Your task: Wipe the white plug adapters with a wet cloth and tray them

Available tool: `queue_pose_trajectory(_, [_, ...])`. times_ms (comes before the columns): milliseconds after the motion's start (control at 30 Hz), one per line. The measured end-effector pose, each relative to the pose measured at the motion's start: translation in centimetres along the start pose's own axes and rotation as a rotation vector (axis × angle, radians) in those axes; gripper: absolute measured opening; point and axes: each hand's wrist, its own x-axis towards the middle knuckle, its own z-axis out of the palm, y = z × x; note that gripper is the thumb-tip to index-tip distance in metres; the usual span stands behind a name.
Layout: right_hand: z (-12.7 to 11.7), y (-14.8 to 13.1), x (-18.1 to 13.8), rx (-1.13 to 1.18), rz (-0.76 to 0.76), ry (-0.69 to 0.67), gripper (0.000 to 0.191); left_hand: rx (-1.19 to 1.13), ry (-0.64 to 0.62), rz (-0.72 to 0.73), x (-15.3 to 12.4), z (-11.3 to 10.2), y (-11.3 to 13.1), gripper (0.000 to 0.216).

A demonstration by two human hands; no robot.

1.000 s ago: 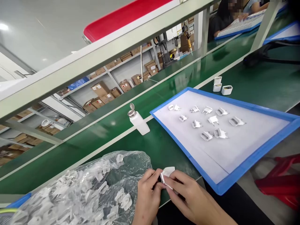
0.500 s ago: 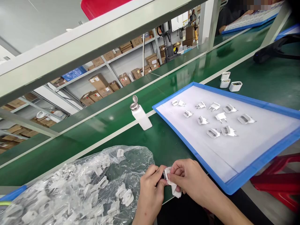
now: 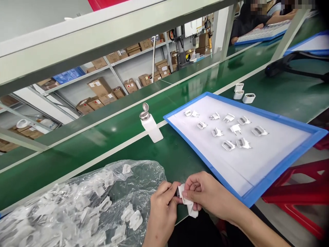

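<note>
My left hand pinches a small white plug part at the near edge of the green bench. Pressed against that part is a white cloth, which my right hand grips with closed fingers. Both hands meet just right of a clear plastic bag full of white plug parts. Beyond them lies a blue-rimmed tray with a white liner, and several white plug parts are laid out on its far half.
A white dispenser bottle with a metal cap stands left of the tray. Three white housings sit behind the tray. A green conveyor belt runs behind the bench. Red stools stand at the right. Another person works at the far right.
The hands have stayed together at the bench edge, with the right hand folding the cloth more tightly round the part. The view shifted slightly.
</note>
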Motion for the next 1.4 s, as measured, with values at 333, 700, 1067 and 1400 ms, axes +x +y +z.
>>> queue_pose_trajectory(333, [-0.4, -0.2, 0.6, 0.072, 0.028, 0.052, 0.004, 0.103, 0.009, 0.069, 0.4, -0.4, -0.7, 0.043])
queue_pose_trajectory(700, [-0.1, 0.4, 0.7, 0.042, 0.059, 0.080, 0.007, 0.140, 0.000, 0.098, 0.3, -0.6, -0.9, 0.043])
queue_pose_trajectory(1067, [0.0, 0.7, 0.6, 0.015, 0.058, 0.082, 0.007, 0.043, 0.085, 0.021, 0.2, 0.2, -0.3, 0.044])
queue_pose_trajectory(1400, [0.1, 0.7, 0.6, 0.004, 0.049, 0.103, 0.005, 0.064, 0.073, 0.048, 0.1, 0.2, -0.7, 0.044])
